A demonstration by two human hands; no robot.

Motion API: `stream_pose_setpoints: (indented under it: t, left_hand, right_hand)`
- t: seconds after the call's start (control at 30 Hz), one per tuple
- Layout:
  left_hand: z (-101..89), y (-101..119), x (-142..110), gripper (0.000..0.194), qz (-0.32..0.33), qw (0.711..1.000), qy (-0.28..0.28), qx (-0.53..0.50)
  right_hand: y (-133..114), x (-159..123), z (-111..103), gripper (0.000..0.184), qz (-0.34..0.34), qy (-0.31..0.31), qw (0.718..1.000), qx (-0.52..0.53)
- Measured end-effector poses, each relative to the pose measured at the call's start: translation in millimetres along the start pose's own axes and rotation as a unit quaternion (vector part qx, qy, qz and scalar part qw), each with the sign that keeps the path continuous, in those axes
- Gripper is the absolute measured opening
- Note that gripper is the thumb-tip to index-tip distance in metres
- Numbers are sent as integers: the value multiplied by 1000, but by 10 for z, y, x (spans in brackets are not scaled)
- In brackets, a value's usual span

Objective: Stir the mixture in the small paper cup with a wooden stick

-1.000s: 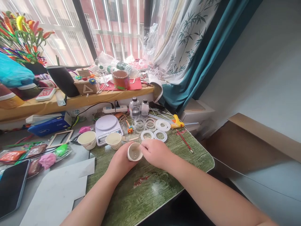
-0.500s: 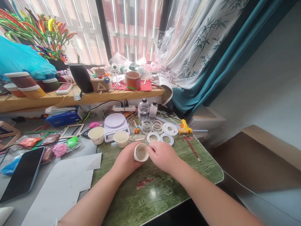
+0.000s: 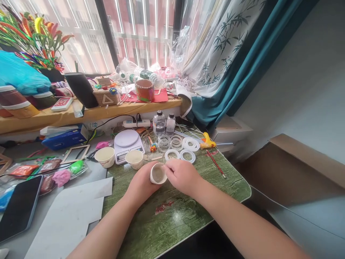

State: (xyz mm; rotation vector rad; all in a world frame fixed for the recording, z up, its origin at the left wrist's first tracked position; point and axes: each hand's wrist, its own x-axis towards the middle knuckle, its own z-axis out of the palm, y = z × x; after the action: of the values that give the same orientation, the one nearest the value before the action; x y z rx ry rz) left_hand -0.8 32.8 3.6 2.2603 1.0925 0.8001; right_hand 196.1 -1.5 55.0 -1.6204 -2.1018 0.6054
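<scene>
My left hand (image 3: 140, 182) is wrapped round a white paper cup (image 3: 152, 177), tilted a little toward me, with cloudy liquid inside. At the cup's right rim, my right hand (image 3: 183, 177) is closed with thumb and fingers pinched together; whatever it holds is hidden. Just behind the hands stand a second paper cup (image 3: 134, 160) and, farther left, a third paper cup (image 3: 104, 158). A flat wooden stick (image 3: 156, 158) lies behind the held cup. White ring moulds (image 3: 188, 156) sit beyond my right hand.
A kitchen scale (image 3: 126, 139) stands behind the cups. Two clear bottles (image 3: 159, 124), stacked clear rings (image 3: 163, 144) and a yellow glue gun (image 3: 207, 141) are at the back. A red pencil (image 3: 216, 164) lies right. White paper (image 3: 72, 212) and a phone (image 3: 23, 208) lie left.
The view has turned slightly, so the scene sits farther left. Both hands stay at the cup; my right hand's fingers have shifted slightly at its rim.
</scene>
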Motion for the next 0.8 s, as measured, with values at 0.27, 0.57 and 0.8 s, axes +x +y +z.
stream_pose_setpoints:
  t: [0.27, 0.57, 0.8]
  left_hand:
    - [1, -1, 4, 30, -1, 1000, 4, -1]
    - [-18, 39, 15, 33, -10, 1000, 1, -6]
    - [5, -3, 4, 32, -11, 1000, 9, -7]
  right_hand:
    - [2, -19, -40, 34, 17, -31, 999, 25]
    - [-41, -26, -69, 33, -13, -52, 999, 6]
    - [-17, 0, -85, 35, 15, -58, 998, 25]
